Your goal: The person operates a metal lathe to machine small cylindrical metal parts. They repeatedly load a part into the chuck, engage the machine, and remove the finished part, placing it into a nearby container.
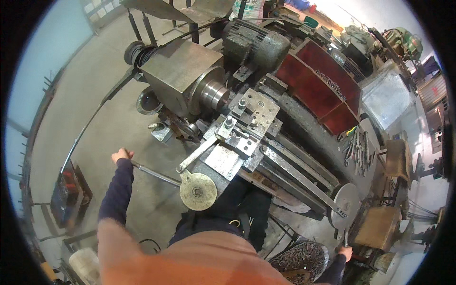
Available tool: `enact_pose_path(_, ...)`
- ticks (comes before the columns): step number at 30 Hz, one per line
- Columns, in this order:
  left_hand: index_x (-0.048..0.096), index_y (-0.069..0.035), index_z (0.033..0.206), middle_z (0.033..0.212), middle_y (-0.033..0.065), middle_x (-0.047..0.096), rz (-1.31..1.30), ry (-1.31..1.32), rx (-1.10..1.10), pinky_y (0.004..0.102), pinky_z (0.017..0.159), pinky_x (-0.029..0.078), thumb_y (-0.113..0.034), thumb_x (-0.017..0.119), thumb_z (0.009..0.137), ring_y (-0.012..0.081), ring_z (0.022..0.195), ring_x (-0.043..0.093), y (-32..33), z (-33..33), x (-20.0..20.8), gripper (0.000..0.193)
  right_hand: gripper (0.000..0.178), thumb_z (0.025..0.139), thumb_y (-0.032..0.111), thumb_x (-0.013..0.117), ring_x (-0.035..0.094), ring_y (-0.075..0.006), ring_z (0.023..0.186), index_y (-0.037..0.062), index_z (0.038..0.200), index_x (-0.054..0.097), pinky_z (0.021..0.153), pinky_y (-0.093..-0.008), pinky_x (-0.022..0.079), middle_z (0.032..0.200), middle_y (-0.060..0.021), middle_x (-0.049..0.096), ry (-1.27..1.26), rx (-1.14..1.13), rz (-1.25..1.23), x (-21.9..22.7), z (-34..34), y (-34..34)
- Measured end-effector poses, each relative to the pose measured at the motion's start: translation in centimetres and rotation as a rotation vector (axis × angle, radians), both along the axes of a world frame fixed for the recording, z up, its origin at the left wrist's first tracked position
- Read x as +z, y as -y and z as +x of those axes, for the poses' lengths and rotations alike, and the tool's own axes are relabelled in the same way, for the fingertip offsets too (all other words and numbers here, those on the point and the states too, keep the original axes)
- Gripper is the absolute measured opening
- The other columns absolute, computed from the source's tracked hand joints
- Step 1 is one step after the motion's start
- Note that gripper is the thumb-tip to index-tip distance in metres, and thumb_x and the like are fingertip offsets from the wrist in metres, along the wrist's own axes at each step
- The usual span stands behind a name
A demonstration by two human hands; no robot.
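Two fists working: your left hand (123,155) wraps straight steel lever (159,175), jutting left from round brass-coloured disc (198,191); your right hand (346,253) grips short metal handle (346,237) beneath round grey wheel (351,204). Best ease both evenly, wrists loose.

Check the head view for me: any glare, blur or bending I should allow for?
Head view: fisheye bending toward dark, rounded edges; glare washing out the upper right; bright reflections on the plastic sheeting and spindle collar; the orange garment looks soft at the bottom; the right hand sits small near the rim, its fingers hard to separate.
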State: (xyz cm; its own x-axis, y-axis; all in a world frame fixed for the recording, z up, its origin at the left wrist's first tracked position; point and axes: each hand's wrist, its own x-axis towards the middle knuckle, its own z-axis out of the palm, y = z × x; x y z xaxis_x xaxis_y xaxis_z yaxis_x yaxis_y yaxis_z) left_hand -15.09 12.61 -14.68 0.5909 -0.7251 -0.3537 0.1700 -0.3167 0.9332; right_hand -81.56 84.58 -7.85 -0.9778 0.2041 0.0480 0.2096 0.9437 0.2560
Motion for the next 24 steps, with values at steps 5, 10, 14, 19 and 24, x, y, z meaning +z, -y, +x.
enact_pose_path(5,0.034,0.012,0.094,0.067,0.0203,0.054,-0.102,0.104,-0.096,0.0364,0.042,0.051,0.002,0.051,0.070,0.0274,0.047,0.057,6.1,-7.4,-0.7,0.032,0.033,0.071,0.027,0.060,0.058,-0.0345,0.095,0.0000,0.090,0.060,0.081,-0.0414,0.046,0.097,-0.0201,0.061,0.043,0.044,-0.023,-0.4,-3.9,-0.5)
enact_pose_path(10,0.032,0.012,0.096,0.066,0.0198,0.054,-0.331,0.148,-0.407,0.0353,0.040,0.051,0.002,0.053,0.069,0.0265,0.045,0.057,11.2,-11.4,-4.9,0.035,0.035,0.070,0.026,0.059,0.058,-0.0354,0.095,-0.0006,0.092,0.060,0.081,-0.0416,0.046,0.099,-0.0216,0.061,0.023,0.012,-0.060,-1.2,-2.1,-1.0)
enact_pose_path(14,0.030,0.012,0.098,0.066,0.0195,0.054,-0.422,0.166,-0.496,0.0343,0.038,0.050,0.003,0.055,0.069,0.0258,0.043,0.057,12.4,-11.6,-6.6,0.039,0.035,0.071,0.029,0.056,0.059,-0.0343,0.096,0.0018,0.093,0.063,0.082,-0.0418,0.047,0.100,-0.0196,0.062,0.028,-0.095,-0.023,-1.5,4.0,1.1)
enact_pose_path(19,0.032,0.014,0.101,0.068,0.0202,0.056,-0.364,0.185,-0.483,0.0324,0.038,0.050,0.003,0.054,0.069,0.0261,0.044,0.059,12.2,-12.1,-5.4,0.040,0.036,0.070,0.027,0.056,0.058,-0.0353,0.096,0.0008,0.094,0.061,0.083,-0.0408,0.045,0.101,-0.0204,0.061,0.038,-0.222,-0.105,0.0,9.0,4.4)
enact_pose_path(24,0.033,0.015,0.099,0.067,0.0210,0.056,-0.322,0.244,-0.509,0.0326,0.038,0.050,0.002,0.054,0.069,0.0263,0.045,0.059,11.3,-12.5,-4.0,0.039,0.037,0.069,0.028,0.056,0.058,-0.0357,0.097,0.0006,0.093,0.061,0.084,-0.0406,0.045,0.103,-0.0207,0.060,0.045,-0.239,-0.137,0.0,9.9,4.6)
